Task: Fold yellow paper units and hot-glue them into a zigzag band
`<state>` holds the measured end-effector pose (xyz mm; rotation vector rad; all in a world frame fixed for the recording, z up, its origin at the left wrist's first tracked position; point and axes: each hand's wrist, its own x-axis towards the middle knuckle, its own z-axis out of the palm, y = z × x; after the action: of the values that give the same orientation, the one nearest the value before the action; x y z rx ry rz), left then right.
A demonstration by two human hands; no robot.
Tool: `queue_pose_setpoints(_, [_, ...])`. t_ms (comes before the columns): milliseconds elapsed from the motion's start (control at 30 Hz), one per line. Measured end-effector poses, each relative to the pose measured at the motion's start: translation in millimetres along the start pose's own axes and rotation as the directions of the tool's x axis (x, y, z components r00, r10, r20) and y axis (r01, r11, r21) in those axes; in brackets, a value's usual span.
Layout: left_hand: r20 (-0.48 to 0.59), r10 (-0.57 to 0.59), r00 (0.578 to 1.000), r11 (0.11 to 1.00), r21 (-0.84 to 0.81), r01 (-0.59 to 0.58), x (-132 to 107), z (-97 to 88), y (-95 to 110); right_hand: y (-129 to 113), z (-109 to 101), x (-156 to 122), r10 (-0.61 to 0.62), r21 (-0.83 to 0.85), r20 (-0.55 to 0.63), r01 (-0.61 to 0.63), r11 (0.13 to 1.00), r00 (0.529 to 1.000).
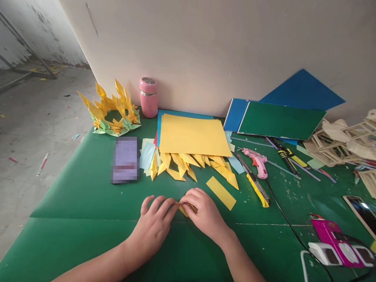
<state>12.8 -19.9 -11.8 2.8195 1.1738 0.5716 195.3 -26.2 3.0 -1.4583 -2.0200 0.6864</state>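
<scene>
My left hand (154,221) and my right hand (202,213) meet at the table's near middle, fingertips pinched together on a small folded yellow paper piece (184,210) pressed on the green table cover (88,203). Most of the piece is hidden under my fingers. Just right of my right hand lies a loose yellow paper strip (221,192). Behind my hands a row of folded yellow paper points (190,164) lies at the front of a yellow sheet (194,135) stacked on blue paper.
A yellow-and-green paper crown (113,111) and a pink flask (148,97) stand at the back left, a blurred phone (125,159) before them. A yellow utility knife (257,188), pink glue gun (258,161) with cable, blue and green boards, wooden frames and chargers fill the right.
</scene>
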Motion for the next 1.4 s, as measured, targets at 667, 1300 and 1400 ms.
queue_pose_setpoints(667, [0.020,0.034,0.999,0.998,-0.049,-0.033,0.4,-1.7,-8.7,3.9,-3.9,0.0,-0.096,-0.174,0.097,0.112,0.978,0.991])
queue_pose_setpoints(1300, [0.027,0.090,0.996,0.996,-0.002,-0.090,0.7,-1.2,-11.3,-2.9,-22.0,4.8,-0.164,-0.318,0.227,0.232,0.919,0.960])
queue_pose_setpoints(1400, [0.037,0.084,0.996,0.996,0.019,-0.085,-0.7,0.3,-9.8,-0.9,-24.0,3.7,-0.192,-0.313,0.222,0.257,0.914,0.956])
